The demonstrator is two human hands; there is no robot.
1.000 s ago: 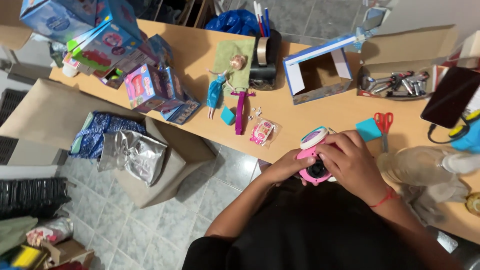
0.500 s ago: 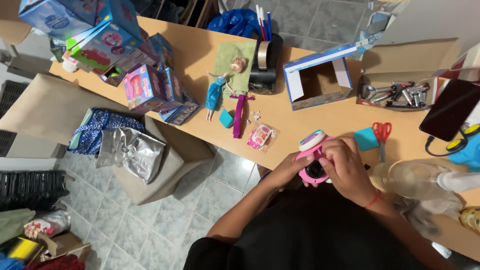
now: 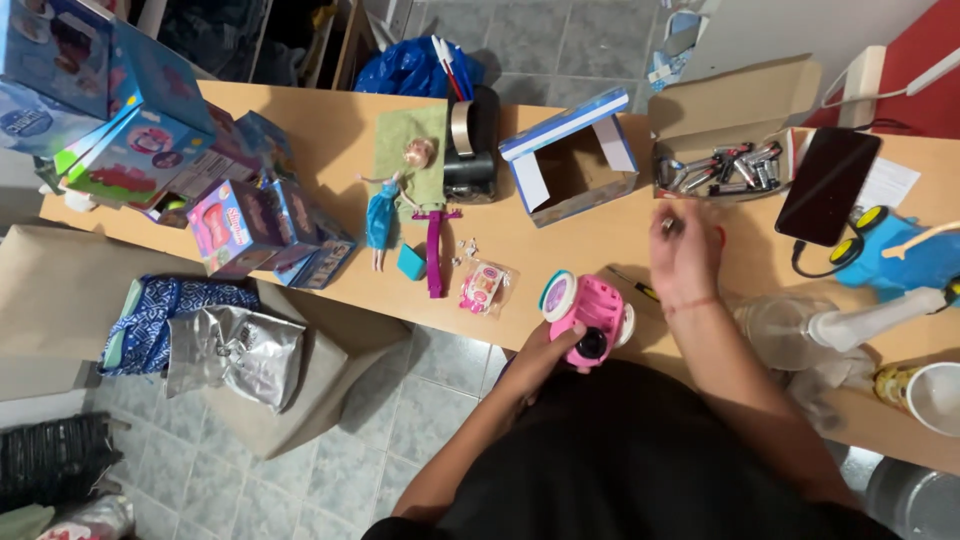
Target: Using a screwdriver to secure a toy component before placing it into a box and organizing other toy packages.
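Gripping the pink toy camera (image 3: 590, 318) from below, the left hand (image 3: 540, 352) held it at the near edge of the wooden table (image 3: 560, 240). The toy's long axis ran slantwise, its white-and-teal end up and to the left, its dark lens facing the person. The right hand (image 3: 683, 250) hovered beyond and to the right of the toy, blurred, fingers pinched on something small; what, I could not tell. A small screwdriver (image 3: 632, 285) lay between the two hands. Just beyond the right hand sat an open cardboard box (image 3: 735, 105) holding loose batteries (image 3: 722, 170), with a dark phone (image 3: 828, 186) to its right. Left of that hand stood an empty blue-and-white carton (image 3: 570, 160). Farther left lay a small packaged toy (image 3: 483, 287), a purple strip (image 3: 434, 250) and a doll in a blue dress (image 3: 385, 205).
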